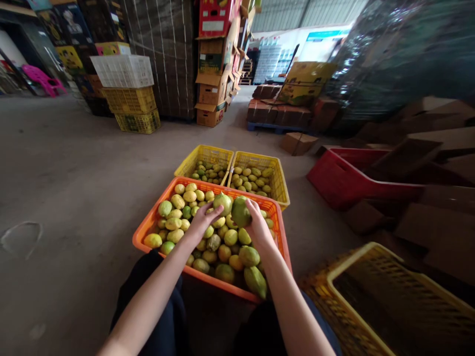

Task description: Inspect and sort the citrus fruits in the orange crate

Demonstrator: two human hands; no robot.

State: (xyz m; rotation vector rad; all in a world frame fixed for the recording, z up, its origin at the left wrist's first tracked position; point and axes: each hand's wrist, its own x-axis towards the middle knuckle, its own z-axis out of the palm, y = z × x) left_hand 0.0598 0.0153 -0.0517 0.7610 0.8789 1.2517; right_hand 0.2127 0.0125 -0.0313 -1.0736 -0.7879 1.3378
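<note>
An orange crate (148,225) full of yellow and green lemons (230,237) stands in front of my knees. Above its far half, my left hand (205,217) grips a light green lemon (222,203). Close to its right, my right hand (256,220) is closed on a darker green lemon (240,211). The two held fruits are side by side, nearly touching. Beyond the orange crate are a left yellow crate (184,160) and a right yellow crate (284,190), both with lemons inside.
Another yellow crate (365,301) is at the lower right. A red crate (326,180) and cardboard pieces (438,217) lie at the right. Stacked crates (131,94), stacked boxes (211,94) and a loaded blue pallet (274,128) stand farther back.
</note>
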